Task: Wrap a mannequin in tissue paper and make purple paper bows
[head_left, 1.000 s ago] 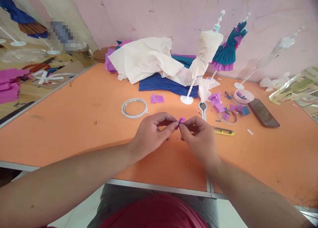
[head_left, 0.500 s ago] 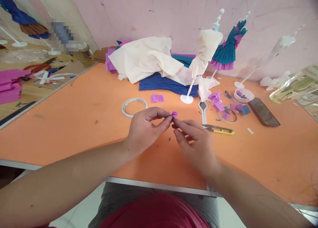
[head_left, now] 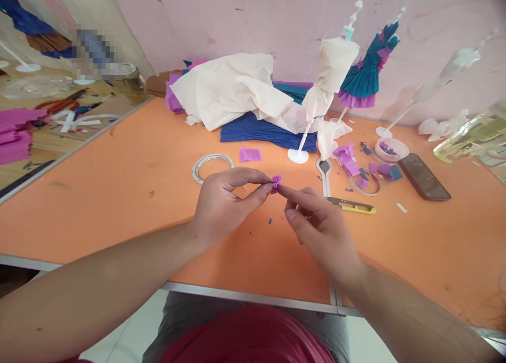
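Observation:
Between thumb and forefinger, my left hand (head_left: 225, 199) pinches a small purple crepe-paper flower (head_left: 275, 183) above the orange table (head_left: 130, 184). The forefinger of my right hand (head_left: 322, 221) touches the flower's right side, while its thumb stands apart below. A purple paper piece (head_left: 250, 154) lies beyond the flower. To the left is a white ring (head_left: 212, 163), partly covered by my left hand. Thread snips (head_left: 353, 205) with a yellow handle and a flat grey-white tool (head_left: 324, 173) lie beyond my right hand.
A doll stand with white paper (head_left: 334, 73) and one with a teal and purple dress (head_left: 366, 78) rise near the wall. White paper (head_left: 233, 89) and blue paper (head_left: 264, 133) lie behind. At right are a bowl (head_left: 391, 150), a phone (head_left: 424, 177) and purple scraps (head_left: 346, 159).
My right hand has shifted slightly right, its thumb drawing away from the flower. More of the flower shows, with its paper spread above and below my left fingertips.

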